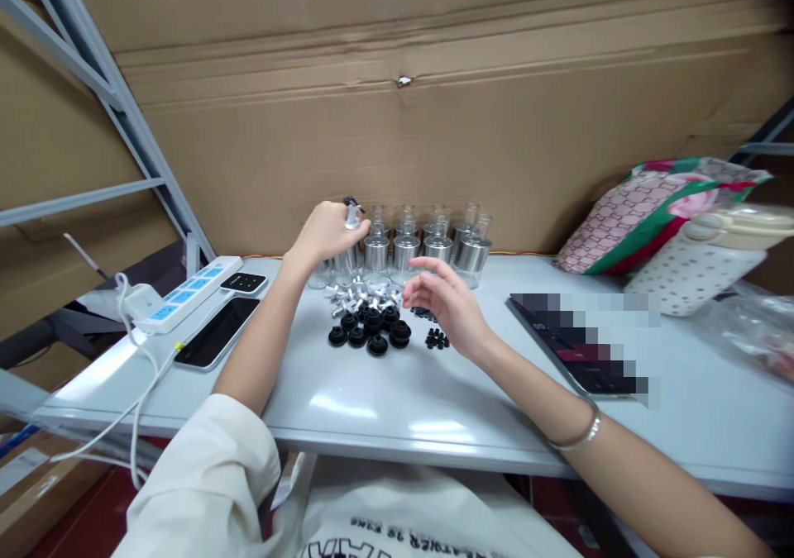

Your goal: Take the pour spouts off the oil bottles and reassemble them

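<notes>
My left hand (pixel 332 234) is at the back left of the table, beside the front row of glass bottles. Its fingers are closed around a small pale piece with a black top (pixel 351 212); whether this piece sits on a bottle is hidden. Several clear glass bottles (pixel 406 252) with silver metal bands and narrow necks stand in two rows. My right hand (pixel 450 306) hovers in front of them with fingers apart and nothing in it. Below the hands lie a heap of silver metal parts (pixel 365 295), several round black stoppers (pixel 377 345) and tiny black caps (pixel 437 339).
To the left are a phone (pixel 217 333), a small black-faced device (pixel 244 283), a white power strip (pixel 189 293) and loose cables. A tablet (pixel 576 347) lies at the right. Behind it stand a dotted flask (pixel 698 264) and a patterned bag (pixel 645 215). Cardboard walls the back.
</notes>
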{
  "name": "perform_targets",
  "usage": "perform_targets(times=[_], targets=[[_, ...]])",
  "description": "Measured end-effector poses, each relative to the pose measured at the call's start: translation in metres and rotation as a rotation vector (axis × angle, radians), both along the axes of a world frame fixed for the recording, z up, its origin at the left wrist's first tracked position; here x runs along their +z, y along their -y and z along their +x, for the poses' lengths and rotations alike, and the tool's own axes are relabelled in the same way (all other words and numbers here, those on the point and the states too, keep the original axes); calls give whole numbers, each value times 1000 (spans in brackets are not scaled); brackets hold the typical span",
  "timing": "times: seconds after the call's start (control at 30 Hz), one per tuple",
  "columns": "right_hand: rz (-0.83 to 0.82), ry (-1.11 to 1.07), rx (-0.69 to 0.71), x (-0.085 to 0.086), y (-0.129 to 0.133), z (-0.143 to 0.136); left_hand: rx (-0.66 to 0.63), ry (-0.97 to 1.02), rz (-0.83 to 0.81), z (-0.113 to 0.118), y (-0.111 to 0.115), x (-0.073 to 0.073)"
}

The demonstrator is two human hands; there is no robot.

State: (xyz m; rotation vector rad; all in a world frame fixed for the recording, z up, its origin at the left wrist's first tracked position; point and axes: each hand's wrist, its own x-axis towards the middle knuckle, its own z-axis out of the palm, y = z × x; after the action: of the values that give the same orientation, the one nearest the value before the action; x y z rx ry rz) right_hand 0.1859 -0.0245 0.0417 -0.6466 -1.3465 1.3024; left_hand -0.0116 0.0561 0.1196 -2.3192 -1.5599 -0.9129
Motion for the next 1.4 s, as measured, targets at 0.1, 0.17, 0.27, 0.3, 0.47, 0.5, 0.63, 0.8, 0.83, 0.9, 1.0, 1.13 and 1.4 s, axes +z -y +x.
perform_targets(times=[0.1,0.17,0.27,0.3,0.47,0.5,0.63,0.8,0.83,0.9,1.0,1.13,1.4], targets=[[213,143,-239,-1,-10,10,-50,-181,-73,30,26,4],[427,332,-398,-3,-18,19,-157,-273,-214,45,38,1],[658,546,-493,-7,-27,29,-372,-313,-475,55,44,-4],[704,586,-491,-8,-28,31,-416,-303,-536,55,43,-5],[846,701,-466,-9,-27,30,-519,-275,-802,50,38,-4],[866,710,-463,-8,-26,30,-536,-274,-849,49,37,-4],[933,730,-455,-4,-23,28,-603,-259,-954,46,35,-4],[990,745,-426,-4,-21,28,-658,-268,-1008,46,38,-2],[1008,752,-428,-4,-21,29,-682,-280,-1017,47,40,-2],[1067,765,-440,-6,-22,30,-741,-314,-1033,49,44,-1],[1125,765,-462,-9,-25,31,-799,-367,-1054,55,50,-1],[1005,686,-434,-12,-24,29,-775,-465,-1048,60,54,-5],[767,644,-756,-4,-30,37,-281,-614,-676,39,39,-2]])
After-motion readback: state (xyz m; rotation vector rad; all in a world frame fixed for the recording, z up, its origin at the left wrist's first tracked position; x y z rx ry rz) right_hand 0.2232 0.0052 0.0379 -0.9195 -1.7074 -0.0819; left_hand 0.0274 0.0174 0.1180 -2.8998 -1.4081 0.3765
